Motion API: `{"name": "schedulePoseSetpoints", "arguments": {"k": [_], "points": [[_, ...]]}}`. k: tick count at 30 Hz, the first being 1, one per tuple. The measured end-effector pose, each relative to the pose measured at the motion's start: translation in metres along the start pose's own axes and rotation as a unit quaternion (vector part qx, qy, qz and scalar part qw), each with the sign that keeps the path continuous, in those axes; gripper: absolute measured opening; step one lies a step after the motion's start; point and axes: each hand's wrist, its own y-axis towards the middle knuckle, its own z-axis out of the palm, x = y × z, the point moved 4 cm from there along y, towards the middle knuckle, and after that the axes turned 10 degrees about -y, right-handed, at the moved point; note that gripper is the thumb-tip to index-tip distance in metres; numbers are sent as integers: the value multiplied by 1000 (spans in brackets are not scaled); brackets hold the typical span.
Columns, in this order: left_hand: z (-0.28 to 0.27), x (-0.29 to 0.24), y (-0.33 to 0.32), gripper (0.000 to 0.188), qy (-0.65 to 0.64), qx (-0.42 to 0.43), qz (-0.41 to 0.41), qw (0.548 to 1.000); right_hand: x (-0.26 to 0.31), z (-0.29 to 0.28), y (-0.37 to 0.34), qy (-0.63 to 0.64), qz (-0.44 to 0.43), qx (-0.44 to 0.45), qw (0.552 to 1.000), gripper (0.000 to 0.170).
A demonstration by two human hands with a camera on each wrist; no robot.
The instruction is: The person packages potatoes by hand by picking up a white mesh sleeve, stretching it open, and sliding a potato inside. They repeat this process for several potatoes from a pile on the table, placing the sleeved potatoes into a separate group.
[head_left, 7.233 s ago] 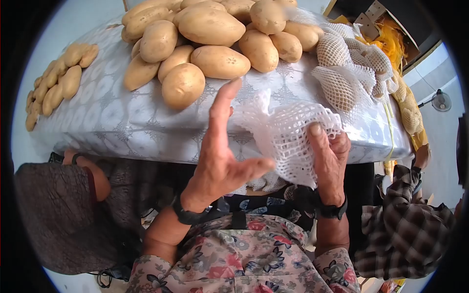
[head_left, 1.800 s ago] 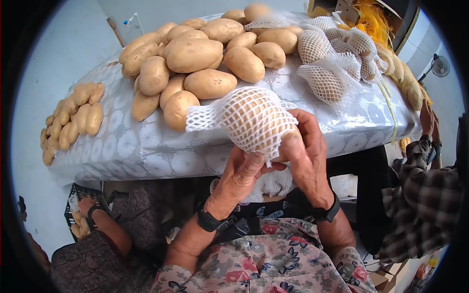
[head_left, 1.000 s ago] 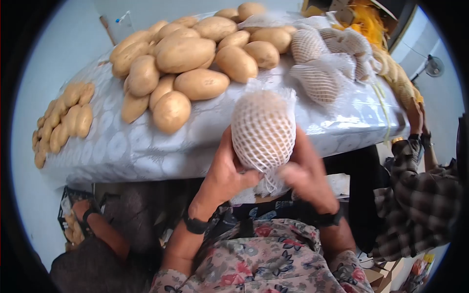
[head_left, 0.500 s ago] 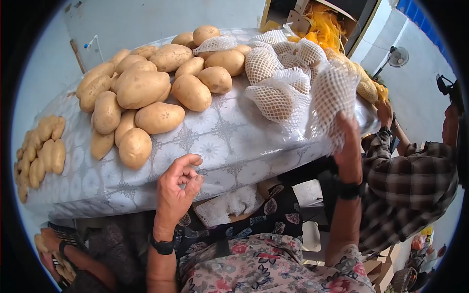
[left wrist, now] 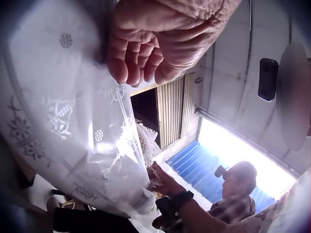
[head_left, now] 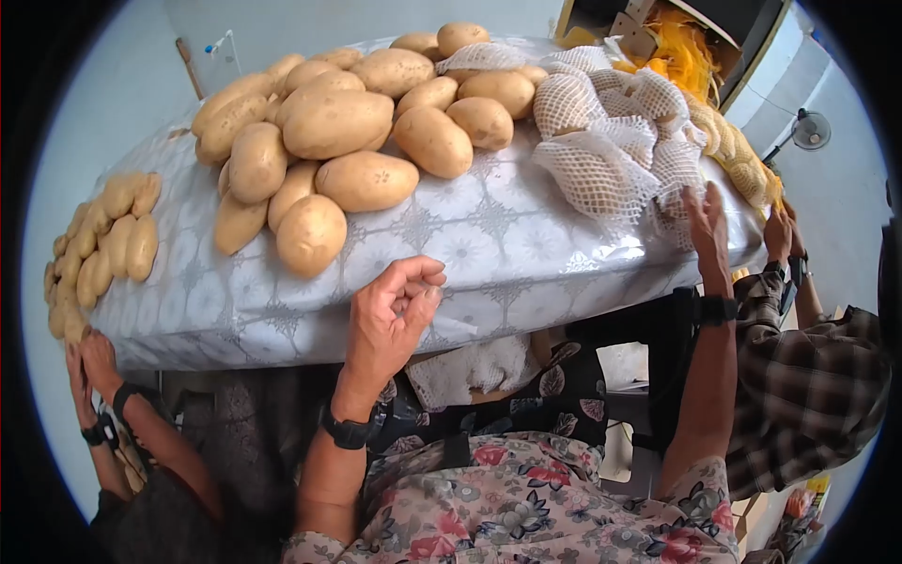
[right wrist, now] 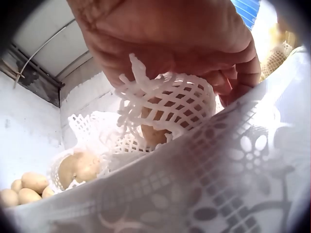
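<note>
A netted potato (head_left: pixel 676 179) in white foam mesh lies at the table's right front, close against other netted potatoes (head_left: pixel 597 174). My right hand (head_left: pixel 710 230) is at its right side, fingers extended along the mesh in the head view. Seen from the right wrist, the palm (right wrist: pixel 170 34) hangs over the mesh sleeve (right wrist: pixel 180 99), and bare potato skin shows at the sleeve's open end. My left hand (head_left: pixel 390 310) hovers near the table's front edge, fingers loosely bent and holding nothing. Bare potatoes (head_left: pixel 338 124) are heaped at the back middle.
Smaller potatoes (head_left: pixel 117 244) sit at the far left, where another person's hands (head_left: pixel 94 367) reach the table edge. Yellow mesh bags (head_left: pixel 733 146) of potatoes lie at the right, by a second person's hands (head_left: pixel 780 235). White foam nets (head_left: pixel 474 371) fill a box below the table.
An empty net was worked over a potato with both hands. The right hand then carried the netted potato rightward and set it beside the others, while the left hand came off it.
</note>
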Motion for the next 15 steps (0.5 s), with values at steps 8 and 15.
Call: {"name": "schedulePoseSetpoints", "arguments": {"k": [8, 15], "points": [[-3, -1, -7, 27, -21, 14, -9, 1000, 77, -22, -136, 319, -56, 157, 933, 19], [0, 5, -25, 22, -52, 16, -57, 997, 40, 109, -247, 31, -147, 609, 779, 34]]}}
